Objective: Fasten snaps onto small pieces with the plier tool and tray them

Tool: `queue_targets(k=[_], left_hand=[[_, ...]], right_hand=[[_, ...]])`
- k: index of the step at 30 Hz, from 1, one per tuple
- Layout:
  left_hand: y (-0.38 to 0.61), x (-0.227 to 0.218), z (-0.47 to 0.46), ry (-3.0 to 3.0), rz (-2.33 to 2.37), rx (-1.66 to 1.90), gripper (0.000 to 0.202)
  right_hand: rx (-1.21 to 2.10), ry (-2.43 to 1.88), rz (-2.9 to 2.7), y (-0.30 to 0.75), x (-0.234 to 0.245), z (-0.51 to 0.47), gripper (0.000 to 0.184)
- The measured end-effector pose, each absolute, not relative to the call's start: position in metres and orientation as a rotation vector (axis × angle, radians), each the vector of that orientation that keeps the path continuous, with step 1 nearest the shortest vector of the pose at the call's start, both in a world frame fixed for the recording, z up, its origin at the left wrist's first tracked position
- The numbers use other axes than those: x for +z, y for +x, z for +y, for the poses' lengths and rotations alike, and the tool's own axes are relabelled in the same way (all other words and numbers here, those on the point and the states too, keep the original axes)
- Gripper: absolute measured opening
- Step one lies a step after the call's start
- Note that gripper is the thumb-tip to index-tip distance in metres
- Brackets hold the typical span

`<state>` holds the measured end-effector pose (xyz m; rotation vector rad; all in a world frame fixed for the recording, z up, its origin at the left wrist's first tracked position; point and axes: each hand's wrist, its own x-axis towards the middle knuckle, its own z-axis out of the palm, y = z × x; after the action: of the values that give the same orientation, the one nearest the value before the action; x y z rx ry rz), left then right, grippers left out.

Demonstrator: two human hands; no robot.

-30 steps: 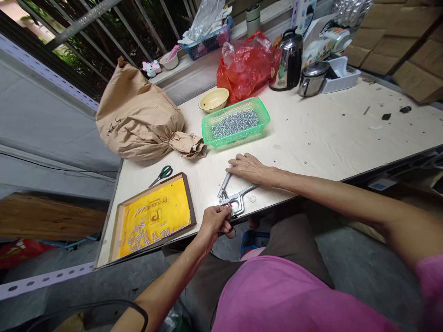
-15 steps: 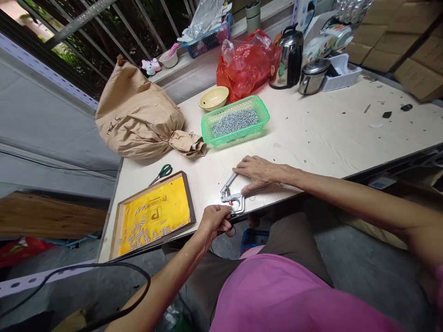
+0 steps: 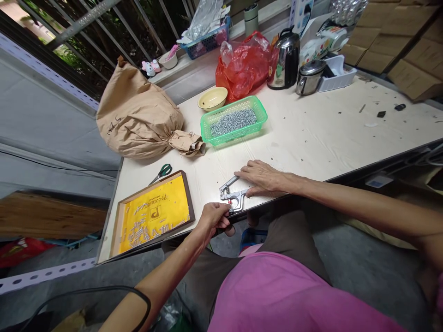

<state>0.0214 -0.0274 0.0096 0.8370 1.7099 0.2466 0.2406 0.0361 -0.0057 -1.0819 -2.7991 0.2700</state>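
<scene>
At the table's front edge lies a silver hand press [image 3: 237, 195] with a lever, a spring and a red-tipped punch over its jaw. My right hand [image 3: 265, 177] grips it, fingers over the end of the raised lever and thumb against the frame. My left hand [image 3: 215, 216] is closed in a pinch right at the jaw; whatever small piece sits in its fingertips is hidden. To the left, a shallow tray [image 3: 189, 198] with a yellow lining holds many small metal pieces [image 3: 140, 233]. Green-handled scissors [image 3: 162, 172] rest just behind that tray.
A green basket [image 3: 259, 121] full of small metal parts stands beyond the press. Around it are a brown paper sack [image 3: 141, 115], a cream bowl [image 3: 212, 98], a red plastic bag [image 3: 242, 67], a kettle [image 3: 284, 57] and a steel pot [image 3: 309, 77]. Cardboard boxes [image 3: 398, 32] are stacked at the far right.
The press lever has come down to a lower angle, with my right hand's fingers on it. My left hand stays at the jaw.
</scene>
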Motion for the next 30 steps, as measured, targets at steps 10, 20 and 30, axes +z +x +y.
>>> queue_targets(k=[10,20,30], left_hand=[[0.019,0.010,-0.028,0.920,1.713,0.202,0.029],[0.043,0.019,-0.012,2.531,1.372,0.048,0.042],[0.065,0.011,0.018,2.705,1.199,-0.213,0.062]], right_hand=[[0.336,-1.105,-2.754,0.243,-0.004,0.029,0.060],[0.377,-1.137,-2.705,0.241,-0.013,0.017,0.063],[0.284,-1.394,-2.773,0.251,-0.006,0.013,0.055]])
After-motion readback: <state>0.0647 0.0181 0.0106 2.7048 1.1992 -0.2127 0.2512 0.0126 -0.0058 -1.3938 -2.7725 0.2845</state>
